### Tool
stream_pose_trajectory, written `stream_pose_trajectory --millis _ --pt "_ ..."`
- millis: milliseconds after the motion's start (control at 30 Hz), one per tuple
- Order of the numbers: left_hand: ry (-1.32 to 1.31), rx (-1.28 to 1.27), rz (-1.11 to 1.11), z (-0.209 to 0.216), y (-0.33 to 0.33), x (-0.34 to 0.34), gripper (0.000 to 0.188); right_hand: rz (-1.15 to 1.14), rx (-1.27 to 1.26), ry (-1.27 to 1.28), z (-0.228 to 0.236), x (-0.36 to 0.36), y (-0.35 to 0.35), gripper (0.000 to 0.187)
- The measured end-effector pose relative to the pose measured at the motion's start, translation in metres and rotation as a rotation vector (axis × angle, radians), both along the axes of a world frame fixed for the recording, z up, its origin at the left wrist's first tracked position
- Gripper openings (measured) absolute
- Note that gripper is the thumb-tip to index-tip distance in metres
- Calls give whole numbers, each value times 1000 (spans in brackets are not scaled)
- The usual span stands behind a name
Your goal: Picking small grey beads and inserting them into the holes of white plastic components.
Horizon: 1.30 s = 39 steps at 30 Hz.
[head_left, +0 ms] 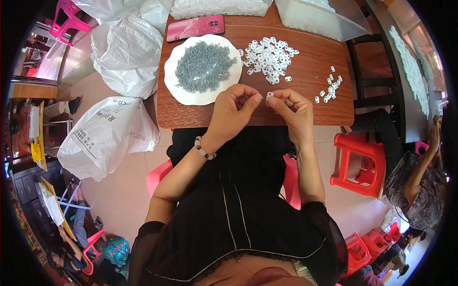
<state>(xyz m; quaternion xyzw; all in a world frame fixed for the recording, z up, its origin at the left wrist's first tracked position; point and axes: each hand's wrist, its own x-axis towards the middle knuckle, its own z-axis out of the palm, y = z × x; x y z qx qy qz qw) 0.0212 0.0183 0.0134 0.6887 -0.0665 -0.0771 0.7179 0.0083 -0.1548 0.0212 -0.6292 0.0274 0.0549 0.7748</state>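
Note:
My right hand (pixel 295 109) pinches a small white plastic piece with holes (pixel 270 94) between thumb and forefinger, above the front of the brown table (pixel 329 114). Close beside it, my left hand (pixel 234 112) has thumb and forefinger pressed together; whatever they hold is too small to make out. A white scalloped plate (pixel 170 78) at the left bears a heap of small grey screw-like pieces (pixel 202 66). Behind my hands lies a pile of the same white pieces (pixel 272 59). A smaller scattered group of white pieces (pixel 334 88) lies at the right.
A pink phone (pixel 195 28) lies behind the plate. Clear bins of white pieces (pixel 310 21) stand at the back. White sacks (pixel 109 136) crowd the left side. A red stool (pixel 360 164) stands at the right, near another person (pixel 415 186) at a dark table.

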Motion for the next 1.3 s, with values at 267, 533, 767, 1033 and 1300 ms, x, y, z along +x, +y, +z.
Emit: stream_pose_trajectory --millis 267,533,767,1033,1300 --pt "-65 128 -37 0 -2 -3 11 -10 -99 38 4 -8 -6 10" --pt "-75 161 -54 0 -2 -4 9 -28 -327 -110 3 -10 -7 12" --pt "-74 206 -84 0 -1 -3 7 -44 -409 -147 4 -11 -8 12" --pt "-147 246 -73 0 -3 -3 7 -38 -418 -143 4 -11 -6 12" --pt "-131 270 -48 3 -5 -4 9 -42 -494 -196 3 -12 -7 12"
